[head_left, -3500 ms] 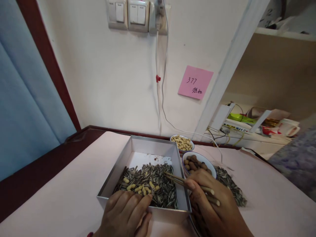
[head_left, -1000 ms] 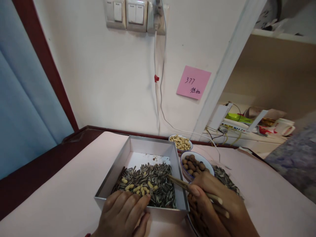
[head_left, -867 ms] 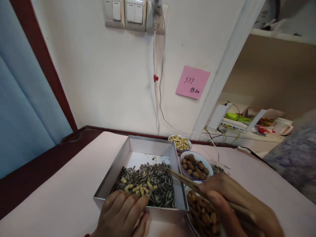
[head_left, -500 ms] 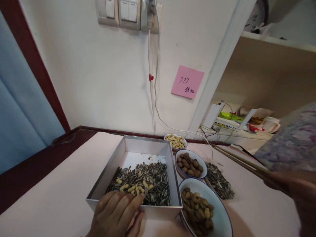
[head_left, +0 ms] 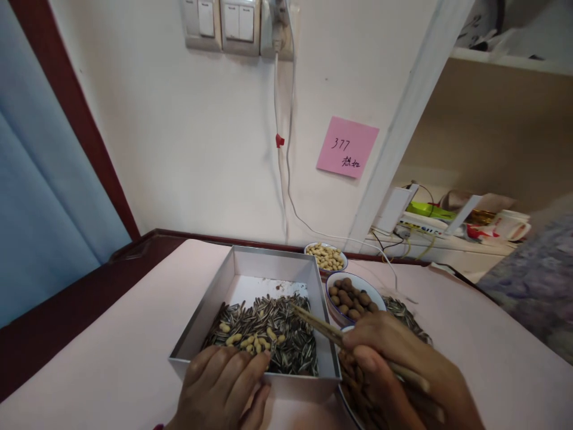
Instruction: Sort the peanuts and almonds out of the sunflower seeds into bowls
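Note:
A grey square box (head_left: pixel 322 301) on the pink table holds striped sunflower seeds (head_left: pixel 286 337) mixed with pale peanuts (head_left: pixel 250 341). My left hand (head_left: pixel 221 388) rests over the box's near rim, fingers lying together on the edge. My right hand (head_left: pixel 398 373) is closed around a pair of wooden chopsticks (head_left: pixel 316 322), whose tips reach into the box above the seeds. That hand covers most of a bowl of brown nuts (head_left: pixel 353 388) at the box's near right corner.
To the right of the box stand a bowl of dark round nuts (head_left: pixel 353 295) and, further back, a bowl of peanuts (head_left: pixel 327 257). A loose heap of sunflower seeds (head_left: pixel 403 313) lies on the table. A white cable (head_left: pixel 290 197) hangs down the wall by a pink note (head_left: pixel 347 147).
Half a second ago my right hand and the chopsticks were swung far out to the right. Now they are back at the box, tips over the seeds. My left hand has stayed put.

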The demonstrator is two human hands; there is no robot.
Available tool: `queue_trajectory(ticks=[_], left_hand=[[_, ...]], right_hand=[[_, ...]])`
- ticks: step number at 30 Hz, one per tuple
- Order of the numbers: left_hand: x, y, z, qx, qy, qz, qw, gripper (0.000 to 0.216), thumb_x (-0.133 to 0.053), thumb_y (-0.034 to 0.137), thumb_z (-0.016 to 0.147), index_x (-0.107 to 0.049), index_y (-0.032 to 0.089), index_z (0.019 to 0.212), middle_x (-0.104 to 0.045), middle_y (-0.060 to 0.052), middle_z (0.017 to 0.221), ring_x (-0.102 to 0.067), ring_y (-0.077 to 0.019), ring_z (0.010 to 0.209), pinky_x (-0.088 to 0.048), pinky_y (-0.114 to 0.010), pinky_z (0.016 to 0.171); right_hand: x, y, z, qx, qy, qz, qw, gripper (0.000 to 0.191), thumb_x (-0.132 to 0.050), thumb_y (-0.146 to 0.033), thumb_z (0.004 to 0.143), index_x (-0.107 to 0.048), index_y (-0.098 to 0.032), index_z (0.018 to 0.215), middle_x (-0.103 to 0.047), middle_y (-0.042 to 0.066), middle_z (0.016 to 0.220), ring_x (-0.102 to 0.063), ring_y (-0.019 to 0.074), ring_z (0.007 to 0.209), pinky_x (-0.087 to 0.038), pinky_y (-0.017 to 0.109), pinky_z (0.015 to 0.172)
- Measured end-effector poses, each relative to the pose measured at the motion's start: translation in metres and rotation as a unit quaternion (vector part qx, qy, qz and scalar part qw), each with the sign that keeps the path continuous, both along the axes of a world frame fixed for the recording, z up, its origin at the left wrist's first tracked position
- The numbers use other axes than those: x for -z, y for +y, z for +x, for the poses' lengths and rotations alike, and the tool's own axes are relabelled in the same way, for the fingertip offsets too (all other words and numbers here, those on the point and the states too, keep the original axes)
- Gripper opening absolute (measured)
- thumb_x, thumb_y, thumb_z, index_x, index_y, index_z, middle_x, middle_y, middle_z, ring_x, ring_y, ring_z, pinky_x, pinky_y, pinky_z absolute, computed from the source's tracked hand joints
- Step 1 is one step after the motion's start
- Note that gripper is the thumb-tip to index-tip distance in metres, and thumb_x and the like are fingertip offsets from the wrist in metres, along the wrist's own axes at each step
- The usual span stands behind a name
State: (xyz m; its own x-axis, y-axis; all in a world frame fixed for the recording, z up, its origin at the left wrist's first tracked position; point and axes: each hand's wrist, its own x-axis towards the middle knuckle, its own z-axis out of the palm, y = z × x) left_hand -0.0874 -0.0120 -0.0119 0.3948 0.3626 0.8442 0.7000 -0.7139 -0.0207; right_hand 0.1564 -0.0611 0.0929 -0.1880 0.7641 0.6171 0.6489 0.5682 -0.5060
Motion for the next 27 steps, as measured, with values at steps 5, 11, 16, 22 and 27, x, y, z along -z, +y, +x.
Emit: queue_trajectory(ticks=[5, 11, 16, 22, 27], left_hand=[[-0.001, -0.001, 0.001, 0.006, -0.001, -0.005, 1.0, 0.018, -0.055, 0.019, 0.091, -0.07, 0.018, 0.102, -0.068, -0.001, 0.081, -0.056, -0.0168, 0.082, -0.038, -0.035, 0.087], [-0.001, -0.001, 0.002, 0.003, -0.006, -0.006, 1.0, 0.018, -0.055, 0.02, 0.091, -0.07, 0.018, 0.1, -0.068, -0.001, 0.081, -0.056, -0.0173, 0.083, -0.037, -0.036, 0.087], [0.001, -0.003, 0.002, 0.0, -0.004, -0.01, 1.0, 0.018, -0.056, 0.021, 0.091, -0.07, 0.018, 0.102, -0.068, 0.0, 0.081, -0.056, -0.0172, 0.082, -0.037, -0.036, 0.087], [0.001, -0.002, 0.002, 0.005, -0.007, -0.002, 1.0, 0.018, -0.056, 0.021, 0.091, -0.07, 0.018, 0.102, -0.068, -0.001, 0.082, -0.056, -0.0169, 0.082, -0.037, -0.036, 0.087], [0.002, -0.002, 0.001, 0.004, -0.008, 0.002, 1.0, 0.018, -0.055, 0.019, 0.091, -0.07, 0.018, 0.102, -0.068, 0.0, 0.082, -0.056, -0.0171, 0.083, -0.037, -0.036, 0.088]], right_hand=[[0.02, 0.016, -0.007, -0.044, 0.014, -0.011, 0.999, 0.021, -0.043, -0.019, 0.103, -0.058, -0.021, 0.089, -0.06, 0.0, 0.08, -0.06, 0.0111, 0.073, -0.045, 0.022, 0.065], [0.028, 0.016, -0.014, -0.043, 0.035, -0.039, 0.998, 0.024, -0.042, -0.022, 0.104, -0.059, -0.022, 0.086, -0.06, 0.0, 0.08, -0.059, 0.0122, 0.074, -0.042, 0.023, 0.066], [0.034, 0.018, -0.014, -0.056, 0.017, -0.052, 0.997, 0.022, -0.042, -0.023, 0.104, -0.058, -0.022, 0.088, -0.059, -0.001, 0.082, -0.059, 0.0107, 0.074, -0.042, 0.023, 0.067], [0.04, 0.019, -0.017, -0.045, 0.029, -0.04, 0.998, 0.026, -0.041, -0.024, 0.104, -0.059, -0.021, 0.086, -0.058, 0.0, 0.08, -0.059, 0.0129, 0.072, -0.042, 0.025, 0.066], [0.038, 0.017, -0.017, -0.04, 0.029, -0.034, 0.998, 0.026, -0.041, -0.025, 0.104, -0.059, -0.021, 0.086, -0.058, 0.0, 0.079, -0.059, 0.0119, 0.073, -0.041, 0.024, 0.067]])
